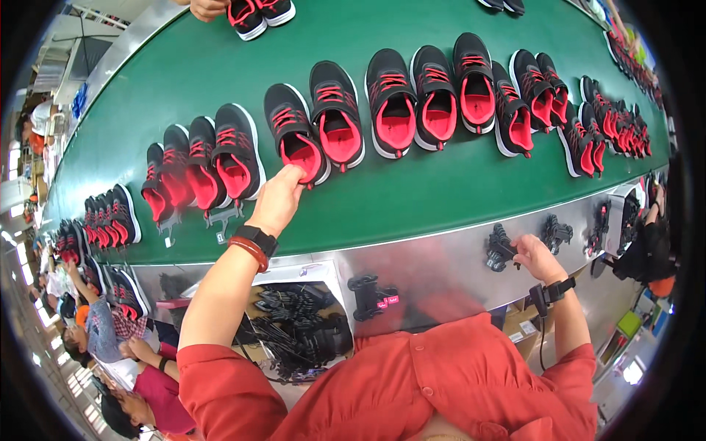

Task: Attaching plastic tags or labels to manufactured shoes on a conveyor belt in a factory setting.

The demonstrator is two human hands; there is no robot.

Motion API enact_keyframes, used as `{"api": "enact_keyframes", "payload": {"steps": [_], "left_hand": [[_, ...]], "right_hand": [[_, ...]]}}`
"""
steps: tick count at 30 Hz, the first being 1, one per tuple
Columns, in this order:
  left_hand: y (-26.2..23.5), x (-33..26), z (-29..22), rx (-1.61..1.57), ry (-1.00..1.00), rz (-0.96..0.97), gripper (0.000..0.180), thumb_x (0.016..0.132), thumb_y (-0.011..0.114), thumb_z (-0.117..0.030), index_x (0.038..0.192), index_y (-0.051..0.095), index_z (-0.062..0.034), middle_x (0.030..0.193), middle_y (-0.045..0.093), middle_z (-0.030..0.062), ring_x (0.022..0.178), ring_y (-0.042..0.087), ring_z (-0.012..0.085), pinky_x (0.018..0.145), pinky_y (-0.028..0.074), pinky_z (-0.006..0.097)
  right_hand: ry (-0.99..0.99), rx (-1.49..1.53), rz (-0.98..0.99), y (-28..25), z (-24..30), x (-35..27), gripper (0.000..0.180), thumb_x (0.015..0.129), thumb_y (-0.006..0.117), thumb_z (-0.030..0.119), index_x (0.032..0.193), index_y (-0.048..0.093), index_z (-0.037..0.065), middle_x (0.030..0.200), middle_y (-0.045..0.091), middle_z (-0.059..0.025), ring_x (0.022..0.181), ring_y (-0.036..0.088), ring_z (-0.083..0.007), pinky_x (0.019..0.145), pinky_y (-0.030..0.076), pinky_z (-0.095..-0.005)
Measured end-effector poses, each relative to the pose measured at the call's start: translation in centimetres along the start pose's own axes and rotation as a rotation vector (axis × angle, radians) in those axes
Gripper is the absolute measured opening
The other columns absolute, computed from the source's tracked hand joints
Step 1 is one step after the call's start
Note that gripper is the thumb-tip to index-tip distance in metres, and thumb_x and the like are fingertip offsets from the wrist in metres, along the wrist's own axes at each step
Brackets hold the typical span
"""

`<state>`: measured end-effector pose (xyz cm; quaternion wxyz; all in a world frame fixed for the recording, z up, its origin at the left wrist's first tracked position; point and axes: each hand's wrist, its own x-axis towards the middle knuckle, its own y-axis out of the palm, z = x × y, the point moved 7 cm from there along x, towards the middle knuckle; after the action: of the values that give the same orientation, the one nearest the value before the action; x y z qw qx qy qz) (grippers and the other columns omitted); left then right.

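My left hand (275, 200) reaches over the green belt and pinches the heel of a black sneaker (287, 110) with red laces and red lining. Its matching sneaker (334, 103) stands just to the right, toe pointing away from me. At the metal edge of the belt, my right hand (538, 257) is closed on a black plastic shoe hanger at a small stack of hangers (499, 248). To the left, two pairs of sneakers (234, 151) have black hangers (223, 214) with small white tags at their heels.
More sneaker pairs (392, 95) line the green belt (412, 195) to both sides. A box of black hangers (298, 316) stands below the metal edge, beside another hanger stack (365, 296) with pink tags. People (140, 382) sit along the left; another person's hand (209, 9) is across the belt.
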<state>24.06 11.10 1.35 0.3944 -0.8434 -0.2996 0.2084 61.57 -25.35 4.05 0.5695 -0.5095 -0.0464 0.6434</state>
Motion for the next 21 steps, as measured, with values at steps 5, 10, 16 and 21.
{"api": "enact_keyframes", "payload": {"steps": [5,10,16,21], "left_hand": [[0.0,0.0,-0.2,0.036,0.035,0.055,0.022,0.079,0.064,0.0,0.1,0.057,-0.0037,0.099,0.061,0.0151,0.091,0.061,0.0393,0.075,0.05,0.047],[0.1,0.2,-0.3,0.053,0.053,0.071,0.022,0.079,0.064,0.0,0.099,0.056,-0.0037,0.098,0.061,0.0143,0.089,0.061,0.0379,0.075,0.051,0.046],[-0.3,-0.2,-0.2,0.02,0.005,0.054,0.023,0.078,0.065,0.001,0.099,0.058,-0.0012,0.096,0.061,0.0155,0.09,0.061,0.0379,0.076,0.05,0.043],[-0.3,0.1,0.0,0.015,-0.026,0.053,0.023,0.078,0.065,0.002,0.1,0.059,-0.0011,0.096,0.061,0.0159,0.09,0.061,0.038,0.076,0.05,0.042]], "right_hand": [[-0.181,0.079,0.207,1.1,8.8,4.5,0.014,0.09,0.061,0.015,0.088,0.06,0.001,0.08,0.059,-0.0124,0.077,0.057,-0.031,0.072,0.046,-0.0397],[-0.271,0.733,0.124,6.2,21.3,13.9,0.019,0.099,0.053,0.019,0.092,0.055,0.002,0.077,0.052,0.0016,0.062,0.048,-0.0068,0.056,0.043,-0.024],[-0.037,1.473,0.145,12.8,26.8,17.9,0.03,0.091,0.058,-0.002,0.121,0.053,-0.004,0.084,0.05,-0.0001,0.07,0.057,-0.01,0.065,0.056,-0.0247],[-0.105,1.326,0.119,14.1,26.8,16.8,0.048,0.088,0.059,-0.007,0.134,0.046,-0.001,0.101,0.05,-0.0033,0.078,0.054,-0.0085,0.071,0.054,-0.0239]]}}
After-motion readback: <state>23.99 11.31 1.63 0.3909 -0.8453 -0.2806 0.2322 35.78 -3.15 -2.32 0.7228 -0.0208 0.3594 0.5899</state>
